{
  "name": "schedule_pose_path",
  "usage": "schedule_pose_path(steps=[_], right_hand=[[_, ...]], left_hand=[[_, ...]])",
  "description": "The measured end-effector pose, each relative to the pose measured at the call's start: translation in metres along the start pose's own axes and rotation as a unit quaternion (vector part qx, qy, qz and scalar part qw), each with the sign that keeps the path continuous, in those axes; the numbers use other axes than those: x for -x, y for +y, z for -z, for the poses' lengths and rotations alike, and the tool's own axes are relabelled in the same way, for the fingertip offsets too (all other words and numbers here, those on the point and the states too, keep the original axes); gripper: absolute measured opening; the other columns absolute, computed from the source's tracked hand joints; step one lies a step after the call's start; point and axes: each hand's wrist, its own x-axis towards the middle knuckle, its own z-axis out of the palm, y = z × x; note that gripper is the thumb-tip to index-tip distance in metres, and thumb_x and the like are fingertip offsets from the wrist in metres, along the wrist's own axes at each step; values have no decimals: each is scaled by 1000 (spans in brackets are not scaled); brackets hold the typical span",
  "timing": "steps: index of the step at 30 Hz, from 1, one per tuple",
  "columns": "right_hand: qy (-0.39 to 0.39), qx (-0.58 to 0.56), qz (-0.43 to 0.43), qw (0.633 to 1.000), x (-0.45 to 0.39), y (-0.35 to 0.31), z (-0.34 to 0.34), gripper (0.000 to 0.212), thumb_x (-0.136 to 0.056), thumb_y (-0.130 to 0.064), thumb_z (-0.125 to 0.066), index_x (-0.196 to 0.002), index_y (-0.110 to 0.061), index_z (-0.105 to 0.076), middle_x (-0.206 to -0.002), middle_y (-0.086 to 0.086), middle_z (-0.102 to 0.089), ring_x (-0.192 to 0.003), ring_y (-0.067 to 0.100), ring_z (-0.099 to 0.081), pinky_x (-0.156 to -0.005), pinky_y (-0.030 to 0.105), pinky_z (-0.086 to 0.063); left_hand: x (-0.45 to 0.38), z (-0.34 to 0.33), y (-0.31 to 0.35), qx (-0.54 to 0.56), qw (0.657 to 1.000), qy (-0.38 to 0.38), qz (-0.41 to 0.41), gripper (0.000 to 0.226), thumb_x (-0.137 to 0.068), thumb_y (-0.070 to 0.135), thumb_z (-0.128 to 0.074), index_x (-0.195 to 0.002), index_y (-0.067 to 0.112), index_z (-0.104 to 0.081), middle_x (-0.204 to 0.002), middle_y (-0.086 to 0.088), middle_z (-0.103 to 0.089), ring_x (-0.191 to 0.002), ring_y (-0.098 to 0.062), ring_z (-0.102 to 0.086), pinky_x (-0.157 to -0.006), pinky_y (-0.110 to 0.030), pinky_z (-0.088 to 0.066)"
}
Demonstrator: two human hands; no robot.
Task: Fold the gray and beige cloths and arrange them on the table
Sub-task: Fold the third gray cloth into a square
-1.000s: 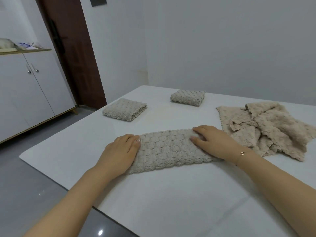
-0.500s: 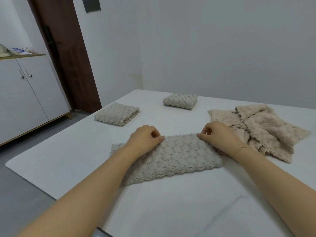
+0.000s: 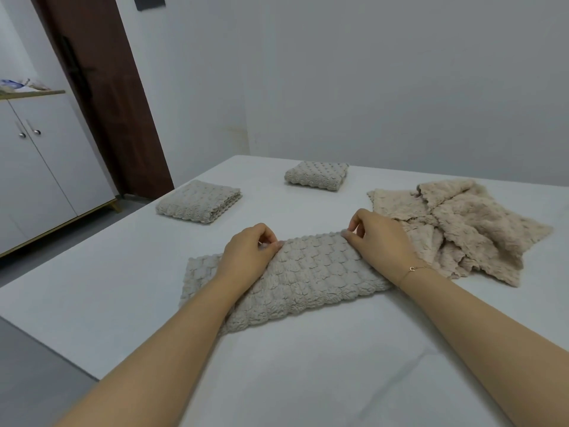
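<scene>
On the white surface [image 3: 308,365] we see a gray cloth [image 3: 311,275] lying as a long folded strip near the front edge, running from left to right. The left hand [image 3: 246,257] rests on the strip's left part, its grip pinching the far edge of the cloth between thumb and curled fingers. The right hand [image 3: 381,238] does the same at the far right corner, its grip pinched on the edge there; a thin bracelet [image 3: 412,269] sits on that wrist. Just beside the right hand, touching the strip's right end, lies a crumpled beige cloth [image 3: 468,229], unfolded and spread loosely. Farther back, well apart from the strip, two folded gray cloths lie flat: one at the left [image 3: 198,201], one near the far edge [image 3: 317,175]. Off the surface to the left stand a white cabinet [image 3: 46,167] and a dark brown door [image 3: 104,94].
</scene>
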Motion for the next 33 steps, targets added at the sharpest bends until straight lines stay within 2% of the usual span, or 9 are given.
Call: schedule_pose_path(steps=[5,8,12,13,15,20,26,29,33], right_hand=[[13,-16,57,998,7,-20,16,12,-90,-29,-55,-94,-19,-60,-92,-6,-61,-76,12,-50,-70,30,-40],[-66,-31,60,995,15,-43,29,21,-90,-35,-53,-81,-19,-63,-82,-4,-65,-70,13,-55,-60,28,-41],[-199,-23,72,977,29,-65,31,27,-89,-37,-56,-81,-14,-66,-79,0,-68,-74,16,-60,-64,28,-45],[-203,-21,78,976,31,-67,29,25,-88,-36,-56,-82,-14,-67,-82,-1,-67,-77,16,-60,-67,30,-46],[-190,-19,88,978,31,-66,24,22,-88,-32,-56,-85,-14,-67,-88,-2,-62,-81,16,-59,-70,29,-46],[-157,8,153,976,33,-54,14,26,-94,-31,-48,-104,-18,-67,-104,-3,-57,-99,16,-54,-83,32,-46],[-144,35,222,964,43,-59,8,37,-99,-36,-37,-128,-21,-56,-128,-6,-56,-114,15,-53,-95,34,-43],[-115,28,237,964,51,-62,12,34,-98,-33,-43,-126,-21,-58,-130,-7,-55,-116,15,-53,-97,31,-42],[-85,-35,253,963,80,-73,32,37,-94,-40,-41,-121,-24,-61,-126,-12,-56,-116,3,-49,-95,19,-40]], left_hand=[[-8,10,-1,-118,989,-61,68,30,-87,52,-55,-82,22,-54,-84,5,-58,-84,-17,-53,-77,-33,-42],[-18,27,1,-193,964,-144,111,52,-89,56,-49,-57,16,-40,-56,0,-41,-56,-18,-41,-54,-28,-29],[-17,42,3,-262,939,-171,142,55,-94,52,-43,-56,11,-44,-57,-1,-36,-56,-16,-36,-55,-28,-30],[-15,45,3,-254,941,-169,146,56,-94,50,-45,-70,0,-53,-57,-1,-35,-56,-17,-36,-56,-28,-30],[-7,51,4,-227,950,-163,137,50,-93,45,-50,-60,14,-28,-58,-2,-38,-57,-17,-38,-52,-27,-28],[24,68,1,-149,972,-115,138,28,-88,43,-60,-90,16,-55,-87,3,-58,-81,-15,-53,-65,-28,-40],[72,80,0,111,965,-95,216,26,-87,37,-64,-108,24,-54,-84,2,-65,-62,-11,-51,-53,-22,-35],[94,82,-6,145,971,-59,181,36,-86,33,-66,-117,28,-50,-97,3,-67,-82,-9,-62,-63,-21,-43],[117,95,-21,42,998,20,36,29,-87,23,-65,-114,29,-55,-117,13,-54,-102,1,-53,-82,-18,-45]])
